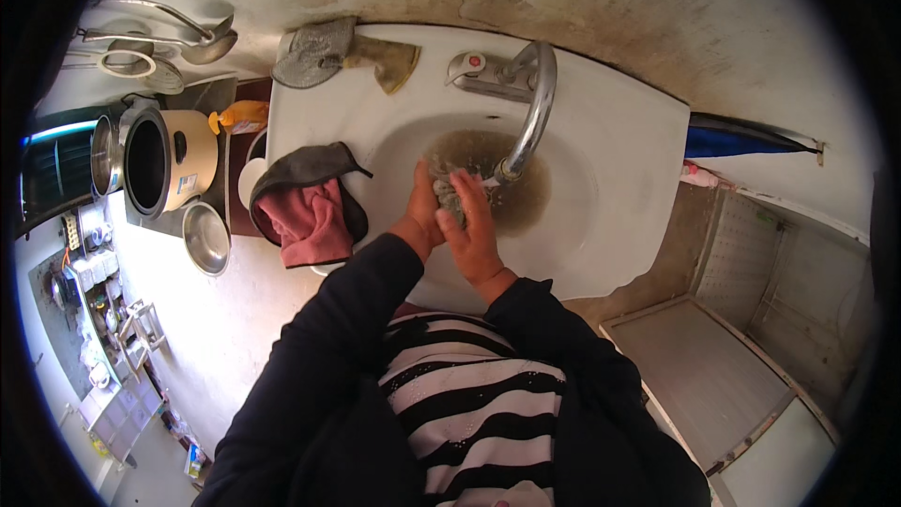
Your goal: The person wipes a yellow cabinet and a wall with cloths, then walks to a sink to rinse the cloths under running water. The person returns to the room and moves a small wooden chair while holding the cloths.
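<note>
Both my hands press a wet grey cloth [450, 198] between them over the basin of a white ceramic sink [612, 225]. My left hand [422, 204] is on the left side of the cloth, and my right hand [470, 225] lies against its right side with the fingers spread. Murky brown water [528, 190] stands in the basin below. The curved metal faucet [542, 105] ends just right of my right hand, with water at its spout. A pink cloth [317, 222] with a dark one [295, 167] is draped on the sink's left edge.
Grey mesh cloth [317, 53] and a brownish cloth [387, 60] lie at the sink's back left corner. Left of the sink stand an orange pump bottle [243, 115], a cream rice cooker [190, 155] and a metal bowl [206, 239]. Ladles [211, 46] hang on the wall.
</note>
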The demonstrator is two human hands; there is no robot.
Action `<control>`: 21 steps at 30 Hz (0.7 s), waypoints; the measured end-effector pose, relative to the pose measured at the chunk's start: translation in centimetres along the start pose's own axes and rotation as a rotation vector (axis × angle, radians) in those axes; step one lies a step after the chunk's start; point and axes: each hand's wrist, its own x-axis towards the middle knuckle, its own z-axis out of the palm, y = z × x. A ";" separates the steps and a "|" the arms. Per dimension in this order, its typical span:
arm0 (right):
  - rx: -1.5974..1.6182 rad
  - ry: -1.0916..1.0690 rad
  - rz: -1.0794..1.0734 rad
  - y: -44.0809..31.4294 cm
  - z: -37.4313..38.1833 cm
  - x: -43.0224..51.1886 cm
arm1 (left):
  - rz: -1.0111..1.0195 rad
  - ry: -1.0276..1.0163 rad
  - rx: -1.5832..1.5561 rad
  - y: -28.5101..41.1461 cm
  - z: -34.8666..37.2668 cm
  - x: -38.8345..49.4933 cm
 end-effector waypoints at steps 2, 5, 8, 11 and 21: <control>-0.020 0.001 -0.135 -2.2 -0.3 0.6 | 0.008 -0.174 0.098 -0.4 -1.8 0.6; -0.271 -0.166 -0.260 -1.4 -3.3 3.2 | 0.078 -0.242 0.051 -2.2 -1.3 0.2; -0.148 -0.251 -0.367 -1.7 -3.9 3.0 | 0.131 -0.170 -0.031 -2.9 -0.3 -0.4; 0.136 -0.037 -0.032 -1.4 -2.4 2.2 | 0.206 0.068 0.022 -3.8 -0.9 0.6; 0.989 0.355 0.696 1.8 -1.5 3.5 | 0.912 0.339 1.085 -3.6 0.8 0.6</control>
